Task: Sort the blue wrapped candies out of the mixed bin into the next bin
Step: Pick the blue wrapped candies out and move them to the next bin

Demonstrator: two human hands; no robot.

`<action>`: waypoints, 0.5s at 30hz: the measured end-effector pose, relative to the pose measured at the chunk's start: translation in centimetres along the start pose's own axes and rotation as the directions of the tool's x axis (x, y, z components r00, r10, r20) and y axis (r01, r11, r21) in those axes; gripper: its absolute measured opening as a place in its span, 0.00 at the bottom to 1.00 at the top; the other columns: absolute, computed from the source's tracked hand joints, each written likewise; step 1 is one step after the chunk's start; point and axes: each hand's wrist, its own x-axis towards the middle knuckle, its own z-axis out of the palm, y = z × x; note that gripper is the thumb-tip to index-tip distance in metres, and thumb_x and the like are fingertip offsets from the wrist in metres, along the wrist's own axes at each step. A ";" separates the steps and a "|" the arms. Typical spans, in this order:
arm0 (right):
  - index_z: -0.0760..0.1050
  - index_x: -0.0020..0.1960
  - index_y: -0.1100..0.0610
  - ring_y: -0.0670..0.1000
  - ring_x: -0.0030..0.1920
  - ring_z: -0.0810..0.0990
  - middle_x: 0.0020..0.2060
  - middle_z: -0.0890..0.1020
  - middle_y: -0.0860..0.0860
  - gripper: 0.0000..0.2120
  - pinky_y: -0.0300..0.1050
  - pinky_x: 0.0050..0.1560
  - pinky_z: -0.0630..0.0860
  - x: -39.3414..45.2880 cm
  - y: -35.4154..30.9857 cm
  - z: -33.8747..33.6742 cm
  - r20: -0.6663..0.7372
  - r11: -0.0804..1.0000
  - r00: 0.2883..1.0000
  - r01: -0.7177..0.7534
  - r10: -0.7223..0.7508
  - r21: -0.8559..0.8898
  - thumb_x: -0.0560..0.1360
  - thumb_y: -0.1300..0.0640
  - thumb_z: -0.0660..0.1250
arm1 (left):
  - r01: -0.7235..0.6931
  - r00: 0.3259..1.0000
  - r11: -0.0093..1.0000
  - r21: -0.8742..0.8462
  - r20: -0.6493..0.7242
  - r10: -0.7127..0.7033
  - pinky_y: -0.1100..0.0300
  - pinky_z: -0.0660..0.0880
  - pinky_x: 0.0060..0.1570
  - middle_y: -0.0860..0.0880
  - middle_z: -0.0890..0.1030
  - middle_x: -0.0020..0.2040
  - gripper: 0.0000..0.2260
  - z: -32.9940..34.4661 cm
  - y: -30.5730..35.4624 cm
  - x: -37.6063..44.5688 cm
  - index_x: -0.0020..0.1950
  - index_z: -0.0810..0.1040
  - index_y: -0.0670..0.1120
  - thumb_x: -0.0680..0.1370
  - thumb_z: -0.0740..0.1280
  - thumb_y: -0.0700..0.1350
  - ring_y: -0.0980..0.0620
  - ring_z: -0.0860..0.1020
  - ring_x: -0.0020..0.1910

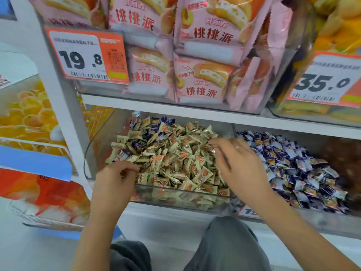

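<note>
Hovering over the mixed bin [117,137], left hand [114,178] curls its fingers, contents unclear. Right hand [237,163] spreads wide above the beige candies [175,163], beside the blue candies [297,165].

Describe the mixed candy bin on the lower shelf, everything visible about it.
The mixed bin is a clear, plastic-looking tub with a rounded left corner, on the lower white shelf. It is heaped with mostly cream wrapped candies; some blue wrapped candies lie mainly at the back and left. The left hand is at its front-left rim, fingers curled among candies. The right hand hovers over its right side, fingers blurred. The blue-candy bin stands beside it on the right.
</note>
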 end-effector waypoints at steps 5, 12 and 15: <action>0.72 0.63 0.55 0.54 0.47 0.79 0.54 0.79 0.54 0.15 0.50 0.48 0.78 8.5 -4.4 8.8 0.450 0.990 0.885 0.065 -0.117 0.129 0.77 0.65 0.60 | 0.033 0.999 0.999 -0.015 -0.006 -0.033 0.74 0.70 0.32 0.50 0.81 0.34 0.12 -0.5 -0.3 0.0 0.42 0.82 0.50 0.75 0.64 0.34 0.59 0.78 0.33; 0.73 0.63 0.57 0.51 0.46 0.78 0.59 0.77 0.56 0.15 0.46 0.51 0.74 13.8 -3.2 16.6 0.731 0.999 0.681 0.020 -0.045 0.043 0.78 0.63 0.58 | 0.034 0.999 0.999 0.036 0.009 -0.035 0.59 0.77 0.40 0.59 0.80 0.39 0.10 -1.2 -1.1 1.3 0.41 0.83 0.53 0.74 0.65 0.39 0.60 0.78 0.36; 0.73 0.61 0.56 0.51 0.48 0.79 0.65 0.72 0.57 0.13 0.42 0.46 0.67 14.1 -2.2 17.3 0.736 0.991 0.675 -0.056 -0.054 0.124 0.77 0.60 0.63 | 0.043 0.998 0.995 0.087 0.042 -0.047 0.70 0.73 0.34 0.61 0.79 0.36 0.11 -1.3 -1.0 1.6 0.41 0.81 0.55 0.75 0.64 0.39 0.63 0.79 0.34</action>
